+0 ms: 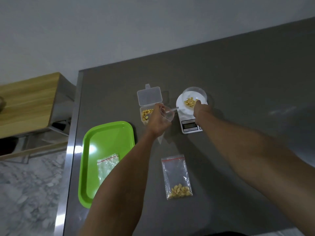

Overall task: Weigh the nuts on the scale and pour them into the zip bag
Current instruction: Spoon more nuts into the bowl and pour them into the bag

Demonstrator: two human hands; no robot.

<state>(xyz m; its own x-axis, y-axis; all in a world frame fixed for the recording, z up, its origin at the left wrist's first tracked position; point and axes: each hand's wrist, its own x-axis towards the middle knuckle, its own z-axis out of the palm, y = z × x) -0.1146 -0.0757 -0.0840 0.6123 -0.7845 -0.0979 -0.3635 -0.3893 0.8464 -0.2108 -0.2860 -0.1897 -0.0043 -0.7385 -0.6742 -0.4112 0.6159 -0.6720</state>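
On the scale, right hand grips bowl.

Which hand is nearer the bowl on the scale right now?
Right. The right hand reaches the bowl at its near rim, by the nuts. The left hand is off to the left, over the nut box, holding a clear funnel.

We note scale as landmark: bowl on it, box left, tray further left and nearer, filled bag in front.
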